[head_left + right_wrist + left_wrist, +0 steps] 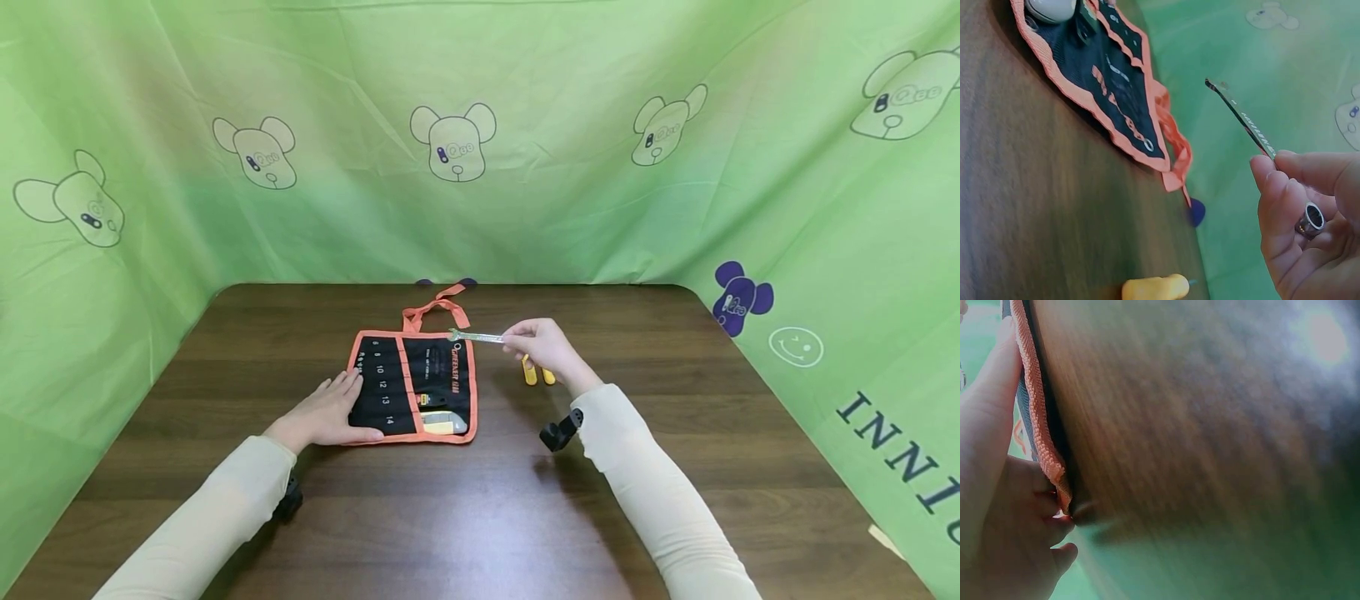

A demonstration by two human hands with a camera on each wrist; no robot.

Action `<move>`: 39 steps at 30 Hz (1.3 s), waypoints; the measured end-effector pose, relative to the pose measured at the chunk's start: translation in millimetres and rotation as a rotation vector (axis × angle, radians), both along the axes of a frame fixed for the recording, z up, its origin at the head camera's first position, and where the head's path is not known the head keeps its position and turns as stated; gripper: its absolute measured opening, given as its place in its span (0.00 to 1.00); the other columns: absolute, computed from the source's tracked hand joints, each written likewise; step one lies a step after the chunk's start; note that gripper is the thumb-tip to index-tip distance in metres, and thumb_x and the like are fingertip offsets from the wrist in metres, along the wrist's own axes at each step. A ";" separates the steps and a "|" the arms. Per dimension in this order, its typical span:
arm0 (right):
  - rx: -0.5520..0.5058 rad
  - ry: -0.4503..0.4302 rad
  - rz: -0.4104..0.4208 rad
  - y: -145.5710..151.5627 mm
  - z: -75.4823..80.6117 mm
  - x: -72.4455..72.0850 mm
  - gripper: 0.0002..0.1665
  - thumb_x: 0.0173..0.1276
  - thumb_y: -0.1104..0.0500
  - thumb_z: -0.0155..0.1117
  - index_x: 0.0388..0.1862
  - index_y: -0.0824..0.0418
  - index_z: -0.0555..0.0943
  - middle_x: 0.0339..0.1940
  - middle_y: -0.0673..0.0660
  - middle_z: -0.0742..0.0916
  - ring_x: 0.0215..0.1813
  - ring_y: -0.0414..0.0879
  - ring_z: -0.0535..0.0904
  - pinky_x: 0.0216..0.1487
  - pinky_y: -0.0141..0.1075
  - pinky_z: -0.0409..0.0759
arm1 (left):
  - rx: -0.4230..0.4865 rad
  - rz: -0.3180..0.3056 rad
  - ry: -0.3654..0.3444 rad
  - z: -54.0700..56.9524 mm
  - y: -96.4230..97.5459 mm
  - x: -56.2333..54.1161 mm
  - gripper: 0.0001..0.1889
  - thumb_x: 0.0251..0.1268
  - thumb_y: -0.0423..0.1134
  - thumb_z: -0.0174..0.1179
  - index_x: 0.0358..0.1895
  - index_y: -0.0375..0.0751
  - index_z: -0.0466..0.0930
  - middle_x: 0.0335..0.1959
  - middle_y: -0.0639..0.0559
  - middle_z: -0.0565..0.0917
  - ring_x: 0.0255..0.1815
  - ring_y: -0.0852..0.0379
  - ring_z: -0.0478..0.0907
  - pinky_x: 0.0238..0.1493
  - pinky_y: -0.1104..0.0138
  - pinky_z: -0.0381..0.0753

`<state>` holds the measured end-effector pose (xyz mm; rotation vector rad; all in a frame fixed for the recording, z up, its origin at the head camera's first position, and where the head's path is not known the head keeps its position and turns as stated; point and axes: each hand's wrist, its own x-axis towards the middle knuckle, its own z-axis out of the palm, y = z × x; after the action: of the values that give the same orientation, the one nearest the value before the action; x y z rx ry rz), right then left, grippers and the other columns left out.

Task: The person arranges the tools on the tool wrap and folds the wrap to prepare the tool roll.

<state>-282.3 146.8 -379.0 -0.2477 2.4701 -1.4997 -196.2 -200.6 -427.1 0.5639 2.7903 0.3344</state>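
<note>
My right hand (542, 343) is raised right of a tool pouch, pinching a slim silver wrench (482, 337) between thumb and fingertips. The wrench's open jaw points left over the pouch's upper right part; in the right wrist view a shiny metal ring (1311, 220) shows among the curled fingers, roughly in line with it. Flat on the table lies the black pouch (442, 367) with orange trim and printed sizes. My left hand (326, 412) rests on its left side, thumb along the near edge. A grey-and-pale tool (446, 422) sits in a lower right pocket, beside a dark, yellow-marked item (431, 400).
Yellow handles (530, 372) lie on the table below the right hand, partly hidden by it. An orange strap (437, 310) trails from the pouch's far edge. The brown wooden table (480, 508) meets a green printed curtain (525, 233) at the back and sides.
</note>
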 end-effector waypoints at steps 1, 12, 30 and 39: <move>0.004 -0.005 0.000 -1.9 -0.5 0.6 0.14 0.66 0.61 0.60 0.43 0.71 0.80 0.37 0.70 0.83 0.24 0.46 0.74 0.21 0.34 0.76 | 0.001 0.000 0.000 0.2 0.1 0.3 0.56 0.51 0.72 0.51 0.68 0.24 0.49 0.70 0.31 0.49 0.70 0.37 0.43 0.66 0.47 0.45; -0.002 -0.006 0.046 -15.7 -11.4 3.8 0.11 0.66 0.61 0.59 0.41 0.69 0.81 0.35 0.67 0.84 0.24 0.46 0.75 0.21 0.34 0.76 | 0.002 0.002 -0.004 0.0 0.4 0.7 0.56 0.51 0.71 0.51 0.68 0.24 0.48 0.70 0.31 0.48 0.70 0.37 0.43 0.66 0.47 0.44; -0.052 -0.068 0.095 -35.3 -28.4 7.9 0.10 0.66 0.64 0.59 0.39 0.71 0.81 0.31 0.66 0.84 0.20 0.40 0.73 0.17 0.29 0.73 | 0.004 0.001 0.000 -0.1 -0.1 0.5 0.56 0.51 0.72 0.51 0.68 0.24 0.49 0.70 0.32 0.49 0.70 0.38 0.43 0.66 0.47 0.45; -0.090 -0.115 0.095 -41.0 -34.2 10.4 0.10 0.65 0.63 0.60 0.38 0.71 0.81 0.28 0.62 0.85 0.19 0.39 0.72 0.17 0.28 0.72 | 0.000 0.000 0.003 -0.3 0.1 0.5 0.56 0.51 0.72 0.52 0.68 0.24 0.49 0.70 0.32 0.49 0.70 0.37 0.43 0.65 0.47 0.45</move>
<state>-271.9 105.8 -413.2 -0.2824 2.2726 -1.5423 -195.7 -200.6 -427.4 0.5652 2.7934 0.3337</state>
